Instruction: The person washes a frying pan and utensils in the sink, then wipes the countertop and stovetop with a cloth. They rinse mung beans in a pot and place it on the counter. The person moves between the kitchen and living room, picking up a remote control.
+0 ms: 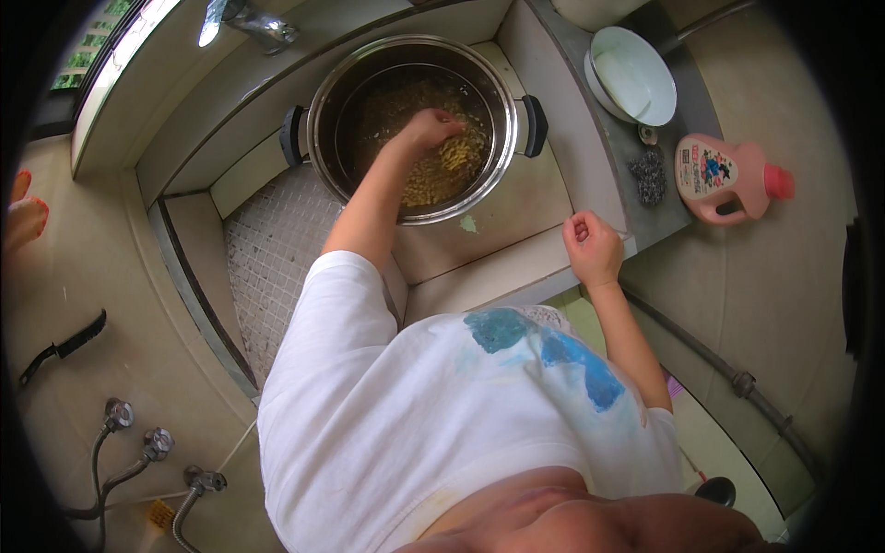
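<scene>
A large stainless steel pot point(415, 220) with black side handles stands in a tiled sink point(515, 235). Water and many small yellow grains or beans point(425, 190) fill its lower part. My left hand point(434, 129) reaches into the pot with curled fingers, just over a brighter yellow cluster point(460, 153). Whether any grains are in those fingers is hidden. My right hand point(593, 247) is closed in a loose fist by the sink's front right corner, with nothing visible in it.
A chrome faucet point(266, 31) rises behind the sink. On the right ledge are a white bowl point(632, 76), a steel wool scrubber point(648, 178) and a pink detergent bottle point(726, 180). A black-bladed knife point(79, 335) is at left, above water valves point(157, 442). A pipe point(691, 339) runs at right.
</scene>
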`<state>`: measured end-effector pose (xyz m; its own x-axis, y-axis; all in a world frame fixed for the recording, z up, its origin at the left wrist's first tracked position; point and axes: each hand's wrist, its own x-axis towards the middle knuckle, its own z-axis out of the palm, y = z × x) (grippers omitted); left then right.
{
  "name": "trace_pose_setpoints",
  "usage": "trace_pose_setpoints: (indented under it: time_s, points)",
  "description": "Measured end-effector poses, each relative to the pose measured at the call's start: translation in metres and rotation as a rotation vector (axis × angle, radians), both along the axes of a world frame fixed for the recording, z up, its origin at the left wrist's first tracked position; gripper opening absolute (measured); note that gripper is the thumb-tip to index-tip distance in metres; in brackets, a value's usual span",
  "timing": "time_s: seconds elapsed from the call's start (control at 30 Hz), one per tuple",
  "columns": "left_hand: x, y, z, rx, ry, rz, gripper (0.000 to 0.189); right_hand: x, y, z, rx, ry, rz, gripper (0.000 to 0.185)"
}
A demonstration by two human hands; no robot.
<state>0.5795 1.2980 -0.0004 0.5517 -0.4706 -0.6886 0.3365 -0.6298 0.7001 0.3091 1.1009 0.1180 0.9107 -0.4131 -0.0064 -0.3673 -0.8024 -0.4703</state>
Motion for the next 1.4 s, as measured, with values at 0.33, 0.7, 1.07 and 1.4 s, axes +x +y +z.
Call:
trace_pose_setpoints:
  time_s: [0.33, 0.7, 1.07, 1.4]
  points:
    - [0.034, 0.057, -0.065, 0.617, -0.502, -0.462, 0.047, 0.001, 0.000, 0.001, -0.013, 0.034, -0.018, 0.016]
    - [-0.002, 0.022, -0.048, 0.442, -0.101, -0.867, 0.042, -0.002, -0.002, -0.002, 0.011, -0.004, -0.012, 0.015]
    - [-0.026, -0.008, -0.026, 0.063, 0.360, -0.329, 0.073, 0.001, -0.001, 0.002, 0.031, 0.037, -0.029, 0.015]
    - [0.007, -0.001, -0.039, -0.159, 0.107, 0.041, 0.045, -0.002, -0.004, 0.002, 0.049, 0.028, -0.035, 0.014]
